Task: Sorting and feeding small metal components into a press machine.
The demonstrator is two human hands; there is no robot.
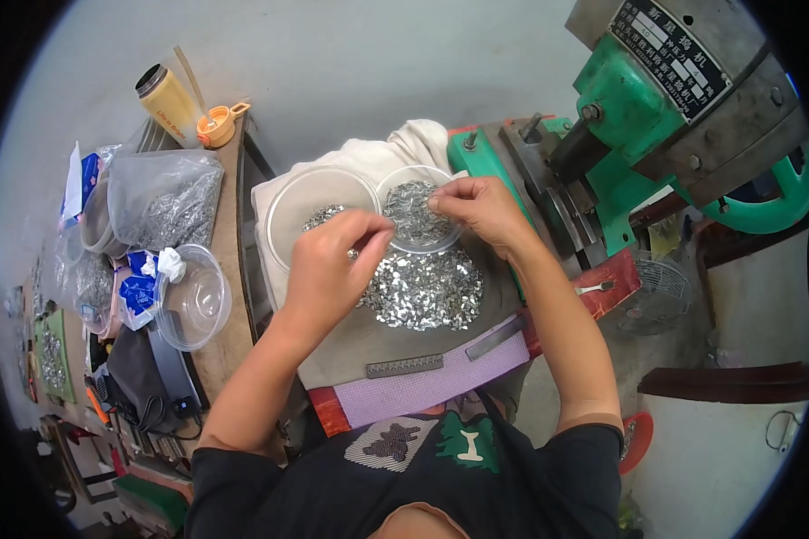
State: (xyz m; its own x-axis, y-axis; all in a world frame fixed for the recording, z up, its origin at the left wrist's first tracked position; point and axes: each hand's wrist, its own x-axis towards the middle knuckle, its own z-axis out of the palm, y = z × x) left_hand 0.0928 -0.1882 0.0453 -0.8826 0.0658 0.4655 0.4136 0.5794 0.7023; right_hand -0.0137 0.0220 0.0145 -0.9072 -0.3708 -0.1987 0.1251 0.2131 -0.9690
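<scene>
My left hand [337, 256] is closed in a pinch in front of the larger clear round tub [283, 211], which holds some small shiny metal pieces [322, 216]. Whatever its fingertips hold is too small to make out. At the smaller clear tub [463, 171], my right hand [485, 214] pinches thumb and finger together over the rim. Thin silvery metal parts [412, 216] fill that tub; what sits between the right fingertips cannot be told. A loose heap of flat shiny metal pieces [427, 292] lies just below both tubs, nearer to me.
A green press machine [638, 99] stands at the right. Near me lie a dark toothed metal strip [404, 366] and a flat metal bar [494, 338] by a purple mat [422, 395]. The left bench holds a bag of metal parts [166, 202], an empty tub [193, 301] and a yellow bottle [166, 103].
</scene>
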